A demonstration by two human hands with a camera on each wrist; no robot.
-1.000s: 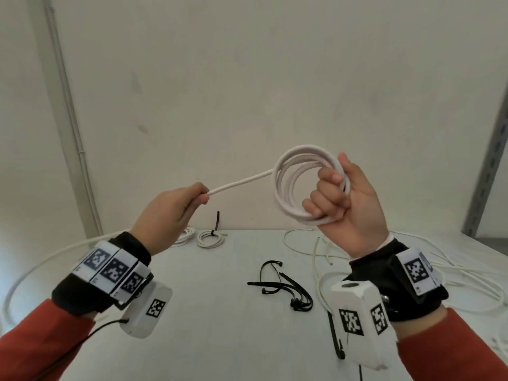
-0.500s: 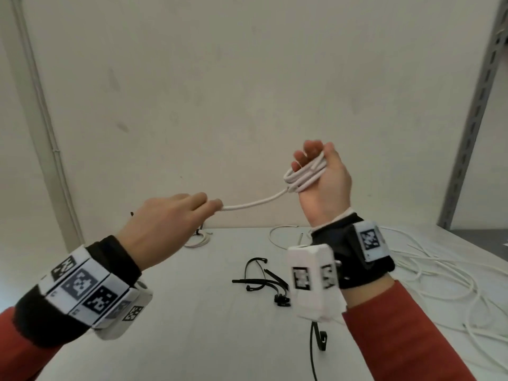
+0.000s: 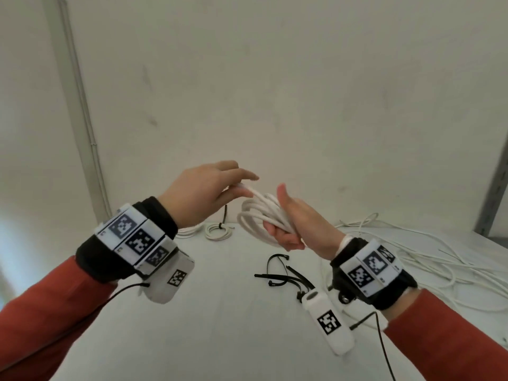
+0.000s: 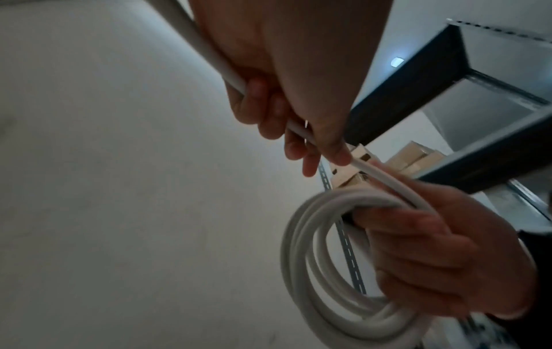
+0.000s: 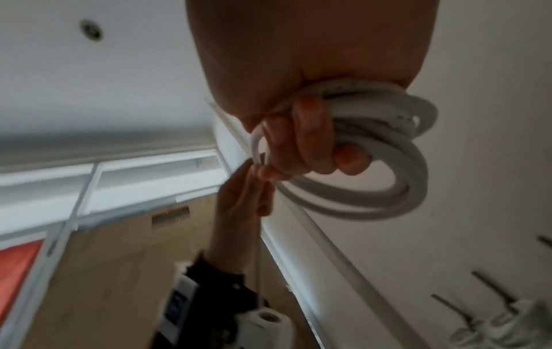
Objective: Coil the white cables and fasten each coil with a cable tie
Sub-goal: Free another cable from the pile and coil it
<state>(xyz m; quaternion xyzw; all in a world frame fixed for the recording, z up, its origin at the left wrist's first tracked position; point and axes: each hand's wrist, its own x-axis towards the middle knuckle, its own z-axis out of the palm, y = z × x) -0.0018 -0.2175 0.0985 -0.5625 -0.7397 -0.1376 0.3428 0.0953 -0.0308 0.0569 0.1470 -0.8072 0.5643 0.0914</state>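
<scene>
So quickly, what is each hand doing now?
Left hand: pinches the cable end.
Right hand: grips the white coil.

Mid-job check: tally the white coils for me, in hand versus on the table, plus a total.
Coil held in right hand: 1
Finished coils at back of table: 2, one tied, one partly hidden
Total: 3
Black ties: piled, uncountable.

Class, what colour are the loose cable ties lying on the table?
Black; the cable ties show best in the head view.
</scene>
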